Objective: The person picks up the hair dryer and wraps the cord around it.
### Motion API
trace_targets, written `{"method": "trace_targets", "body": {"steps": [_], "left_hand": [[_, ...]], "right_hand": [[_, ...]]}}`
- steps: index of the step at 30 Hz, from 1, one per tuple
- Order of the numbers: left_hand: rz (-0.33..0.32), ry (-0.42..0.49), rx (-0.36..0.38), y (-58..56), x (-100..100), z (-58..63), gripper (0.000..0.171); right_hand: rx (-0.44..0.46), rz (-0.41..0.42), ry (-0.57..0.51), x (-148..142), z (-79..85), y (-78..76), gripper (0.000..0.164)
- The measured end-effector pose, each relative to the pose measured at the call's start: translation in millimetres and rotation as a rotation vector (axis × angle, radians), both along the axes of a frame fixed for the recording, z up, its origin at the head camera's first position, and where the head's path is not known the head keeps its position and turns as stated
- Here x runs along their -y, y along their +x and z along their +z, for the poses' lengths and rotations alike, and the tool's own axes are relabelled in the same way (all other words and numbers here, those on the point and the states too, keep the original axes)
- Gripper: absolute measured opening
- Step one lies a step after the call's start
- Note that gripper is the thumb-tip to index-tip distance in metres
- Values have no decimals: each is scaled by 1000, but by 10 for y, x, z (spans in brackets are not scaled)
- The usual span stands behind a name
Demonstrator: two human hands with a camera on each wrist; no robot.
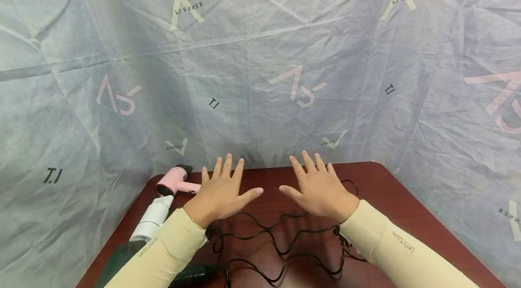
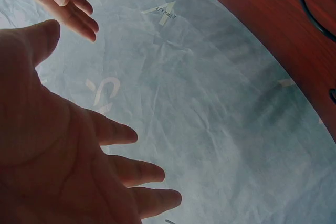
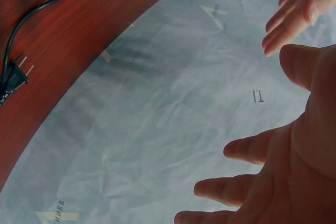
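Left hand (image 1: 219, 193), right hand (image 1: 323, 188), each grip spread wide, cables (image 2: 302, 0) below, "Let's slim" sleeves (image 1: 168, 243), cloth (image 1: 250, 116) lettered PLANNER, T.I

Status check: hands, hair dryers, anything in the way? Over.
Left hand, right hand spread, empty. Pink dryer, white dryer on table, left side. Black cords strewn mid-table.

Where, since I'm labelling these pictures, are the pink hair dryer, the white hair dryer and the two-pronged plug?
Pink hair dryer (image 1: 174, 178), head view: on its barrel.
White hair dryer (image 1: 151, 220), head view: on its barrel.
Two-pronged plug (image 3: 15, 77), right wrist view: on its dark body.
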State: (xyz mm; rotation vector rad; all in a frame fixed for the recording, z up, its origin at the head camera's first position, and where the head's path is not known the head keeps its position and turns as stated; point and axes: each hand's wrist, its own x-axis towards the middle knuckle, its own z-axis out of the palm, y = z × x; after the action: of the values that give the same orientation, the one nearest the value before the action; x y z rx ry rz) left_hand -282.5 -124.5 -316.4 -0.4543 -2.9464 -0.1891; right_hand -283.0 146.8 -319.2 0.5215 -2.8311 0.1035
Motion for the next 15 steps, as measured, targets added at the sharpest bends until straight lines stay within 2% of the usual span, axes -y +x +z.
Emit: {"method": "trace_targets", "body": {"steps": [10,13,15], "left_hand": [[-2,-6,12,-9,-16,-14,109],[2,6,25,52,53,-17,108],[1,17,41,131,145,-16,107]], "right_hand": [[31,-2,-8,-51,0,36,90],[46,15,-37,-68,-22,71,88],[50,40,-70,-84,-44,106,87]]}}
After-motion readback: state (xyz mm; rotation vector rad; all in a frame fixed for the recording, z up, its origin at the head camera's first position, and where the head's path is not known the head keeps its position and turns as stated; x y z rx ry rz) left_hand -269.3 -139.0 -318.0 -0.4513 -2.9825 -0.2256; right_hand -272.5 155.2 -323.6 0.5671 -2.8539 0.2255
